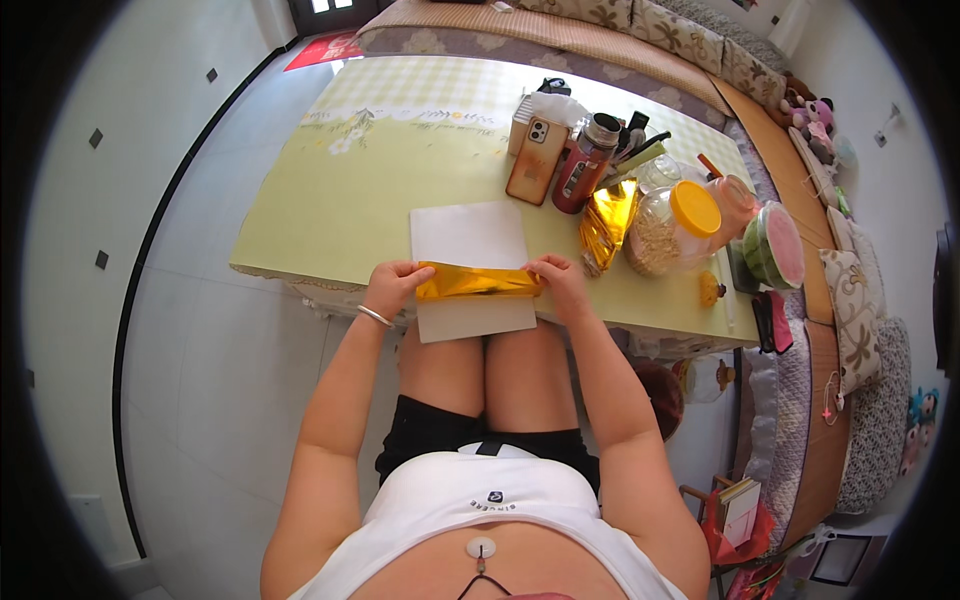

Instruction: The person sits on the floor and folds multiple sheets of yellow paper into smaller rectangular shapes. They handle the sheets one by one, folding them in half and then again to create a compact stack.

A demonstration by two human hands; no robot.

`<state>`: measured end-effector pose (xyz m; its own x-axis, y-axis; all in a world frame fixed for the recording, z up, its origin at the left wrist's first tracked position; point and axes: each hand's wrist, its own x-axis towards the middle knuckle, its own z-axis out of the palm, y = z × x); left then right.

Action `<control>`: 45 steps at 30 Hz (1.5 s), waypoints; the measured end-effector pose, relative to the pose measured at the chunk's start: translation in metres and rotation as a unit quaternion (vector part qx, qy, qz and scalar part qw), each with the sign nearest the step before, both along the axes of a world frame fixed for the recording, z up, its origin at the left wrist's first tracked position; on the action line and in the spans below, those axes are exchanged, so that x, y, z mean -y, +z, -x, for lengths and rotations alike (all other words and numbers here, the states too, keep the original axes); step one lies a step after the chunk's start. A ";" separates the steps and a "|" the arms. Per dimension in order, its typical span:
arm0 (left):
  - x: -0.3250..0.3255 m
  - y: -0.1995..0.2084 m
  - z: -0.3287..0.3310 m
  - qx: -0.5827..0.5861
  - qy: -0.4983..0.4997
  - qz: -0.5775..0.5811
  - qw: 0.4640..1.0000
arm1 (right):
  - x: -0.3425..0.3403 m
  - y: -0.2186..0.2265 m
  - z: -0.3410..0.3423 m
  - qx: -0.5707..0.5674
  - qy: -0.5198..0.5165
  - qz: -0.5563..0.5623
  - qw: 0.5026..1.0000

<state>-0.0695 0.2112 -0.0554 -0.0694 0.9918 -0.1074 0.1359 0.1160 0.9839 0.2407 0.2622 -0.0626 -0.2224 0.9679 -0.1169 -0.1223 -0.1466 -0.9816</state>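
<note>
A strip of shiny gold foil paper (pixel 478 283) is stretched level between my two hands at the table's near edge. Its left end is pinched by my left hand (pixel 398 285), thumb against fingers. The right end sits in a pinch of my right hand (pixel 560 280). Beneath the foil lies a white sheet (pixel 468 232), partly on the table and partly reaching over the edge above my thighs. Other gold foil sheets (pixel 608 222) lie in a crumpled stack to the right of my hands.
On the yellow-green table (pixel 330 200) a phone (pixel 540 160) leans upright beside a dark red flask (pixel 587 163). Right of them stand a yellow-lidded jar (pixel 668 228), a cut watermelon (pixel 773 247) and a small amber bottle (pixel 711 289). A long couch (pixel 680 40) runs behind.
</note>
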 end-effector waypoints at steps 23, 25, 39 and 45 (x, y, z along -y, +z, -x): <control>0.001 0.003 0.006 -0.073 -0.056 0.006 0.996 | 0.077 0.038 0.037 0.574 0.237 -0.412 0.667; 0.000 0.004 0.008 -0.077 -0.067 0.013 0.995 | 0.079 0.030 0.043 0.585 0.261 -0.402 0.655; 0.009 0.010 0.018 -0.054 -0.133 -0.089 0.986 | 0.041 0.011 0.023 0.301 0.083 -0.218 0.925; 0.010 -0.024 0.014 -0.102 -0.032 -0.110 0.988 | 0.018 0.016 0.024 0.162 0.054 -0.109 0.979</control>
